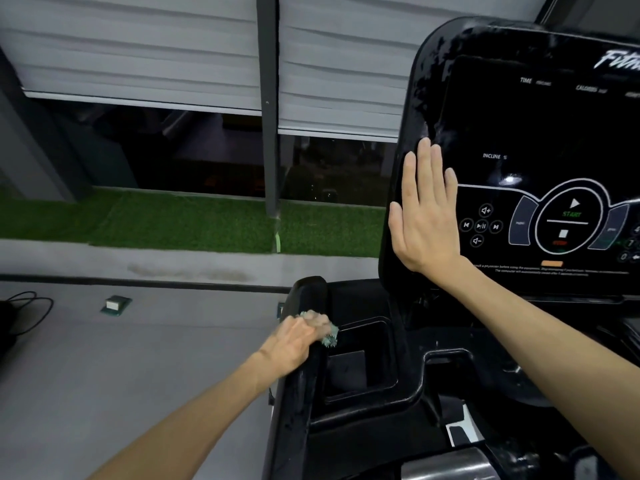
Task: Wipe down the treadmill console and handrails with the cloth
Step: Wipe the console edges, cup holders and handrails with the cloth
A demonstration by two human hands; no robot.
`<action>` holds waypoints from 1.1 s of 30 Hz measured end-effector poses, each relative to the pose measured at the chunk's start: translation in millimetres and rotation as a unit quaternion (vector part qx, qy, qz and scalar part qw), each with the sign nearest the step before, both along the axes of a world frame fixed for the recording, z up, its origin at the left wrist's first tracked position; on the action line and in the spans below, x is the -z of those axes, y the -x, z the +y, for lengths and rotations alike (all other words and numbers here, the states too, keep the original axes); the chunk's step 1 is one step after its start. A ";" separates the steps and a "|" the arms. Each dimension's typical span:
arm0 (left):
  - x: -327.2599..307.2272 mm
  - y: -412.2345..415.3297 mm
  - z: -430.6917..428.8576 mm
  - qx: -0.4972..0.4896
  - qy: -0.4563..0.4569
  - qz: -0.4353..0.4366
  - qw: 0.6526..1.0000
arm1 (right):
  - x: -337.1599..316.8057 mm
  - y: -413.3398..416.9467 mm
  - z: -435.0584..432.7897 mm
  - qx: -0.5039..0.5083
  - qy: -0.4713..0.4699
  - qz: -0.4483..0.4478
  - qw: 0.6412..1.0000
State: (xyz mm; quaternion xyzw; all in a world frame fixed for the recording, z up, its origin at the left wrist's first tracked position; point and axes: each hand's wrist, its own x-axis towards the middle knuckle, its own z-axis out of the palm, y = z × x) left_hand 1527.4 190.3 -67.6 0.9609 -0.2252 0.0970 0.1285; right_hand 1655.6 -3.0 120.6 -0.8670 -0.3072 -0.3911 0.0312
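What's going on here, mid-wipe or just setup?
Mid-wipe, it seems. A person's left hand grips a teal cloth and presses it onto the treadmill's left handrail, beside the storage tray. The right hand lies flat with straight fingers on the left edge of the console and holds nothing. The console's glossy frame looks streaky.

Glossy black plastic console [540, 140] gleams under the right fingers [429, 174]. A fuzzy teal cloth [331, 336] bunches under the left fingers [313, 322] on the smooth, shiny handrail [304, 393].
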 end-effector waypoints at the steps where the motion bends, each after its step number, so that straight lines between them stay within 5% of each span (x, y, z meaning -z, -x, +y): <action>1: -1.1 11.2 -1.1 0.002 -0.005 0.006 1.000 | 0.1 0.3 -0.1 0.001 0.001 0.001 1.000; 13: 6.4 58.0 -13.0 -0.054 0.096 0.016 0.994 | -0.4 3.7 0.2 -0.004 -0.001 0.003 1.000; 22: 9.7 1.4 -14.4 -0.165 0.035 0.083 0.982 | 0.2 3.9 1.2 -0.004 -0.007 0.004 1.000; 33: 18.5 101.3 -17.4 -0.161 0.049 0.040 0.985 | -1.1 5.4 0.9 -0.006 -0.010 0.013 1.000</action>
